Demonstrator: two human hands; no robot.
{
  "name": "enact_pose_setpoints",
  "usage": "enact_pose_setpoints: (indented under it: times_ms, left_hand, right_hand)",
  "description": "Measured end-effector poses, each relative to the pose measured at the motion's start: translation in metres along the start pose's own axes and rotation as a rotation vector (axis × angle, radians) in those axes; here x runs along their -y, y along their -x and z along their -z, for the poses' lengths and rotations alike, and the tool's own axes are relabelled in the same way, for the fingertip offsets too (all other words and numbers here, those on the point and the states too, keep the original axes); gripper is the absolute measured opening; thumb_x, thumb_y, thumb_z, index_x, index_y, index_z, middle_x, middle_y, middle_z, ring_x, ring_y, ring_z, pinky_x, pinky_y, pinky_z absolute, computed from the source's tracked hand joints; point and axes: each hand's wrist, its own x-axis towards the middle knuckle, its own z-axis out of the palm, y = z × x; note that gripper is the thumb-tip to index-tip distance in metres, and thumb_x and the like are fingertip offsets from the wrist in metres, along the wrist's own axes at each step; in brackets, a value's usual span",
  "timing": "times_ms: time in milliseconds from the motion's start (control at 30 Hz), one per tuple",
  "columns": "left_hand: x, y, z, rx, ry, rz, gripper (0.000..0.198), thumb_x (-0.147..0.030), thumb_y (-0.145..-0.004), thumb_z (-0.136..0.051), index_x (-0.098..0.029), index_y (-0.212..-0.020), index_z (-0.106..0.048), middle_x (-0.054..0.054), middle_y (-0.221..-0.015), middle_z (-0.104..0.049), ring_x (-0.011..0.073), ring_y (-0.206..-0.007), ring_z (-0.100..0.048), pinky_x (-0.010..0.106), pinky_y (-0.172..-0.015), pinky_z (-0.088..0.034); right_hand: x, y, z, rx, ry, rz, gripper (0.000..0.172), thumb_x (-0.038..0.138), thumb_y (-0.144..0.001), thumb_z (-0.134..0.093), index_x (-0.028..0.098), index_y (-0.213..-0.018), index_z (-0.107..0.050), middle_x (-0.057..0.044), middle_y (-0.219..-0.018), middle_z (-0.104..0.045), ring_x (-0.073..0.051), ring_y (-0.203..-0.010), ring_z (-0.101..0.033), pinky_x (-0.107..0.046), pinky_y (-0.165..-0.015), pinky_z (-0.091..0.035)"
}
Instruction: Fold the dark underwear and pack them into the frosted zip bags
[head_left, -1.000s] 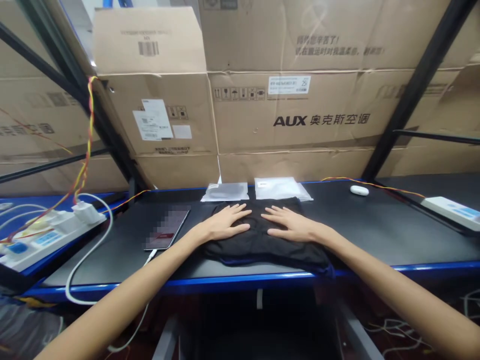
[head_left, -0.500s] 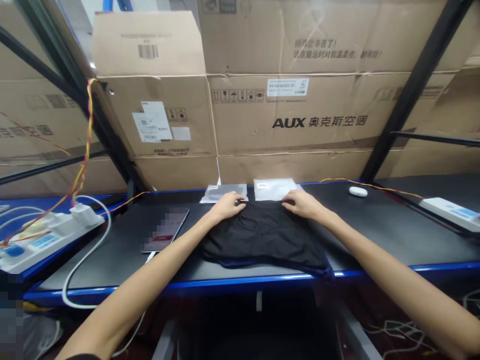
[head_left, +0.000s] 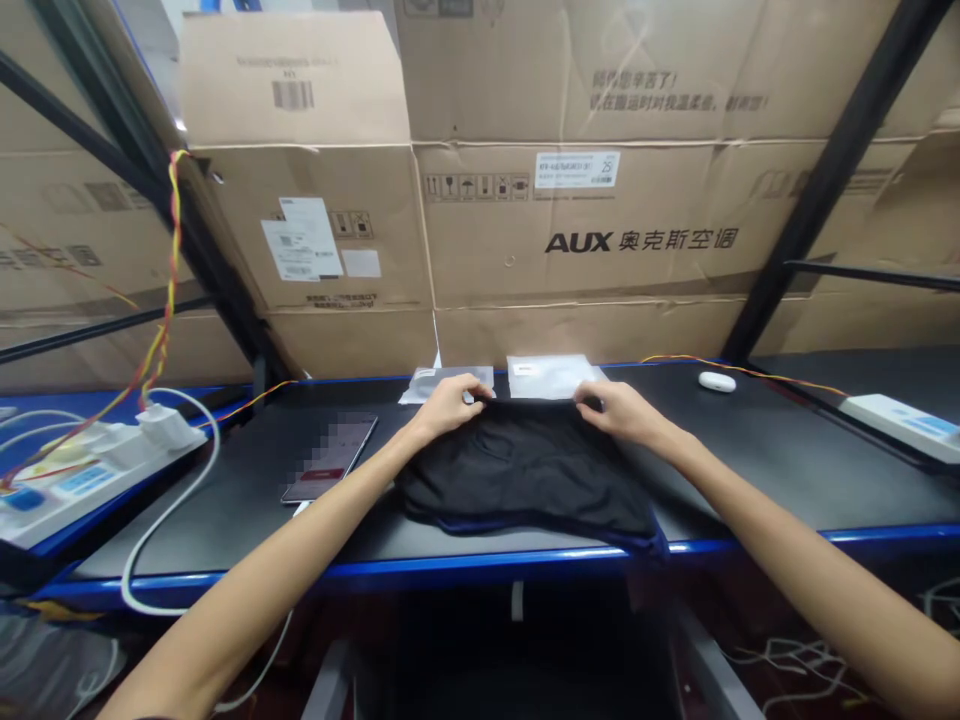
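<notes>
Both hands — left hand (head_left: 448, 405), right hand (head_left: 619, 410) — pinch the black garment's (head_left: 525, 470) far edge.

— How were the arms held?
— Both were bare and stretched forward, the left forearm (head_left: 300, 540) coming in from the lower left and the right forearm (head_left: 765, 540) from the lower right.
— And the grips?
— The left grip (head_left: 448, 402) and right grip (head_left: 619, 410) sat level and apart, knuckles up, fingers curled in and pinched closed.
</notes>
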Motion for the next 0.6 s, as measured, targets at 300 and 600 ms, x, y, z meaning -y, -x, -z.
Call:
enact_pose_setpoints:
  times_ms: [300,600]
  left_hand:
    - [-0.017,0.04,0.019,0.218,-0.197,-0.246,0.03,-0.012,-0.083,-0.054,-0.023,-0.102,-0.075,0.002,-0.11,-0.074,0.0189,-0.109,-0.066,0.033,-0.1,-0.049]
    - [-0.015,0.057,0.027,0.292,-0.191,-0.168,0.035,-0.02,-0.088,-0.054,-0.026,-0.118,-0.071,0.001,-0.127,-0.067,0.021,-0.124,-0.059,0.037,-0.109,-0.044]
  right_hand:
    - [0.025,0.037,0.009,0.09,0.037,0.113,0.026,0.021,-0.087,-0.052,0.023,-0.1,-0.075,-0.008,-0.098,-0.074,-0.025,-0.092,-0.067,-0.039,-0.087,-0.051]
    - [0.032,0.055,0.01,0.14,-0.049,0.061,0.031,0.025,-0.092,-0.051,0.023,-0.115,-0.071,-0.007,-0.113,-0.073,-0.024,-0.103,-0.068,-0.04,-0.093,-0.053]
